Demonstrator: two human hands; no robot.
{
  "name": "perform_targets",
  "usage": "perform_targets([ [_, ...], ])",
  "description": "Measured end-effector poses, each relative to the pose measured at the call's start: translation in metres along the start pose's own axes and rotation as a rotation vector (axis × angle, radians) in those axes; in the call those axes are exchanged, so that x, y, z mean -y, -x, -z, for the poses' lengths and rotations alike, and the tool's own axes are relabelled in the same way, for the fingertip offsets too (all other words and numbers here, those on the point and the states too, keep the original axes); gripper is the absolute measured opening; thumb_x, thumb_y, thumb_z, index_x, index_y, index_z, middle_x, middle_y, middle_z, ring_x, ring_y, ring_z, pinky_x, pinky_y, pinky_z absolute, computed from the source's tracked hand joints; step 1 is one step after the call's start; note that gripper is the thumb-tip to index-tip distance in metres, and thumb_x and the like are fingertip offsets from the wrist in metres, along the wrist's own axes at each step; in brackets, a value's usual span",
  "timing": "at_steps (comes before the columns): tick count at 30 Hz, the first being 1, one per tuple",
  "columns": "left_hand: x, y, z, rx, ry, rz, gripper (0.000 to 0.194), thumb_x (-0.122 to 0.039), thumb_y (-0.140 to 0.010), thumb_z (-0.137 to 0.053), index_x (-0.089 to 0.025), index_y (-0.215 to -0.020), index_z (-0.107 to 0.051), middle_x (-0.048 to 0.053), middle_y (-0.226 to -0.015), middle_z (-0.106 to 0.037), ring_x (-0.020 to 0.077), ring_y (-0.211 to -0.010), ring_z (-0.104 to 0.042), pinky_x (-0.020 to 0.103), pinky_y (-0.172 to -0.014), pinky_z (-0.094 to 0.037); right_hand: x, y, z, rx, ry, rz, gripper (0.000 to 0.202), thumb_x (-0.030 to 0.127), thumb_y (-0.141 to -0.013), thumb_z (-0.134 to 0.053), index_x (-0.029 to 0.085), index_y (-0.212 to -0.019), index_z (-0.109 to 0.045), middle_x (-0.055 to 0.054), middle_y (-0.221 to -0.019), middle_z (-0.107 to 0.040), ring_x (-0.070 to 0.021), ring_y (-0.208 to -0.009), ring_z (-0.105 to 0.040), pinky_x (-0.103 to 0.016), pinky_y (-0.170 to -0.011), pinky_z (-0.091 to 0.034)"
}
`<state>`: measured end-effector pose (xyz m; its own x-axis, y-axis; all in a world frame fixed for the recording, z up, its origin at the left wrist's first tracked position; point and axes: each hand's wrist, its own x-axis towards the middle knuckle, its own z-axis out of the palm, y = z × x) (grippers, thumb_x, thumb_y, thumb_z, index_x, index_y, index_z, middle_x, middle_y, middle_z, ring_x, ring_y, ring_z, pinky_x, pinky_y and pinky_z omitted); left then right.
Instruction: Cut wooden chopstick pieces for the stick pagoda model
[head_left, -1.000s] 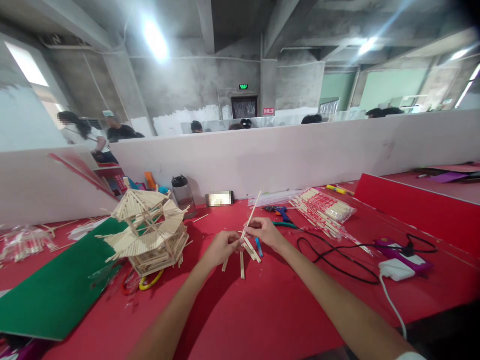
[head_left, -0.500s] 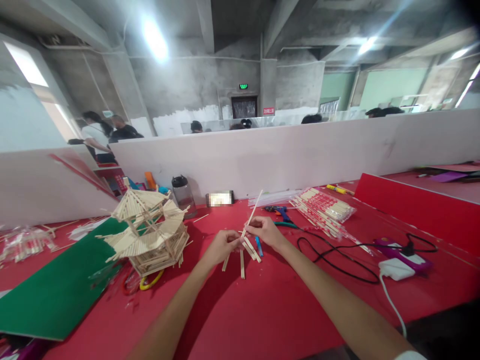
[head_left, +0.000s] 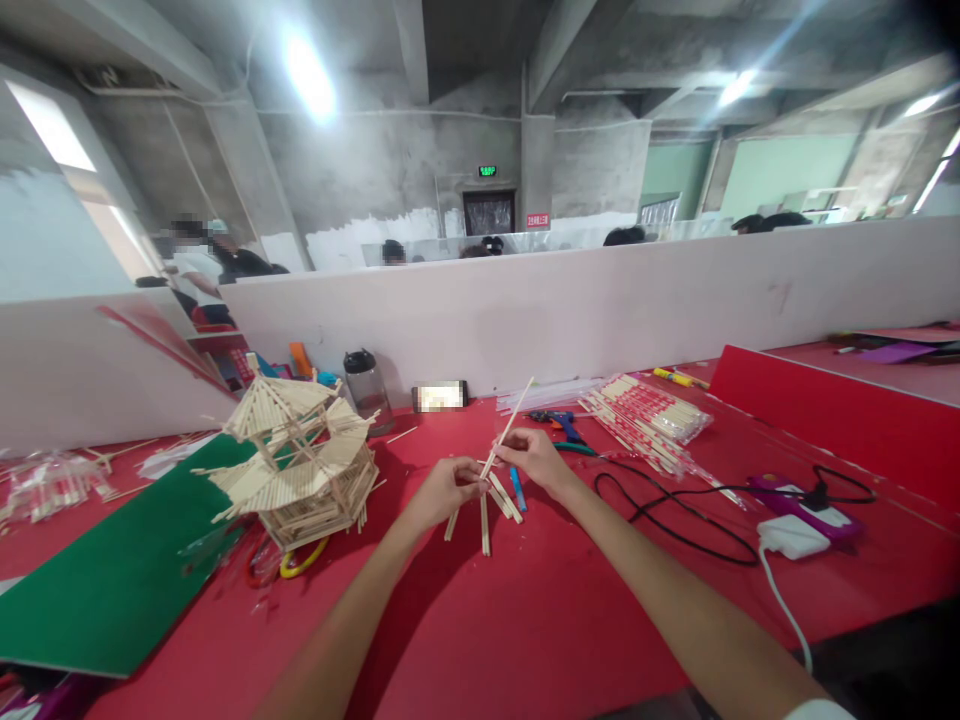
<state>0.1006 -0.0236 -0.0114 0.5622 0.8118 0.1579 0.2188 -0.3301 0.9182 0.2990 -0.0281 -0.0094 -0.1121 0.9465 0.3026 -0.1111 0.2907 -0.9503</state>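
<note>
Over the middle of the red table, my left hand (head_left: 454, 487) pinches the near part of some slim wooden chopsticks. My right hand (head_left: 534, 460) is closed on a chopstick (head_left: 519, 405) that slants up and away to the right, its lower end close to my left fingertips. Below and between the hands, several more chopsticks (head_left: 485, 530) fan out toward me; whether they are joined at the top is hidden by my fingers. A blue marker-like stick (head_left: 517, 488) lies just under my right hand. To the left stands a tiered pavilion model (head_left: 315, 480) built of such sticks.
A blue glue gun (head_left: 559, 422) and packed chopsticks (head_left: 645, 415) lie at the back right. A black cable (head_left: 675, 492) runs to a purple power strip (head_left: 814, 510). At left are a green board (head_left: 112, 570), a bottle (head_left: 366, 385) and yellow-handled scissors (head_left: 304, 562). A phone (head_left: 440, 396) leans against the white partition (head_left: 540, 310).
The chopstick in my right hand has tilted a little further to the right. My right hand has shifted very slightly; my left hand stays in nearly the same place.
</note>
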Motion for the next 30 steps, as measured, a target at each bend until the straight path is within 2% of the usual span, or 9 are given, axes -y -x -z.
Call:
perform_targets([
  [7,0.002,-0.002,-0.002,-0.035,0.006,0.028,0.029,-0.042,-0.076,-0.067,-0.013,-0.082,-0.066,0.005,-0.073,-0.069,0.0158,-0.066,-0.063,0.026,-0.064,-0.047,-0.003,-0.001,0.001,0.008,-0.007,-0.002,0.031,0.042,-0.065,-0.078,0.015,-0.075,-0.068,-0.003,-0.071,-0.069,-0.0165,-0.064,-0.064,-0.031,-0.067,-0.055],
  [14,0.010,-0.003,-0.001,-0.037,0.050,0.033,0.029,-0.041,-0.077,-0.067,-0.012,-0.083,-0.066,0.006,-0.075,-0.069,0.0175,-0.070,-0.064,0.029,-0.070,-0.050,-0.004,0.000,0.000,0.011,-0.019,-0.012,0.030,0.041,-0.065,-0.078,0.014,-0.076,-0.069,-0.003,-0.073,-0.069,-0.0165,-0.065,-0.064,-0.032,-0.068,-0.054],
  [22,-0.006,0.001,0.001,-0.047,-0.179,-0.069,0.035,-0.047,-0.085,-0.057,-0.013,-0.083,-0.068,0.003,-0.070,-0.067,0.0138,-0.063,-0.059,0.023,-0.061,-0.045,-0.005,0.002,-0.002,0.053,0.023,0.012,0.029,0.042,-0.070,-0.075,0.014,-0.078,-0.069,-0.004,-0.073,-0.070,-0.0171,-0.067,-0.065,-0.030,-0.067,-0.053],
  [26,-0.004,0.000,-0.001,-0.006,-0.080,-0.002,0.043,-0.054,-0.085,-0.055,-0.013,-0.084,-0.068,0.003,-0.067,-0.066,0.0139,-0.058,-0.060,0.024,-0.057,-0.048,-0.012,0.003,-0.006,0.095,-0.011,-0.007,0.029,0.043,-0.070,-0.074,0.015,-0.079,-0.069,-0.005,-0.075,-0.071,-0.0186,-0.071,-0.067,-0.032,-0.071,-0.054],
  [30,0.000,-0.001,-0.003,-0.014,-0.015,0.084,0.047,-0.059,-0.079,-0.059,-0.013,-0.081,-0.067,0.002,-0.063,-0.065,0.0158,-0.057,-0.064,0.027,-0.058,-0.052,-0.016,0.003,-0.008,0.100,-0.010,-0.009,0.028,0.043,-0.071,-0.073,0.016,-0.080,-0.069,-0.005,-0.076,-0.071,-0.0191,-0.072,-0.068,-0.033,-0.072,-0.055],
])
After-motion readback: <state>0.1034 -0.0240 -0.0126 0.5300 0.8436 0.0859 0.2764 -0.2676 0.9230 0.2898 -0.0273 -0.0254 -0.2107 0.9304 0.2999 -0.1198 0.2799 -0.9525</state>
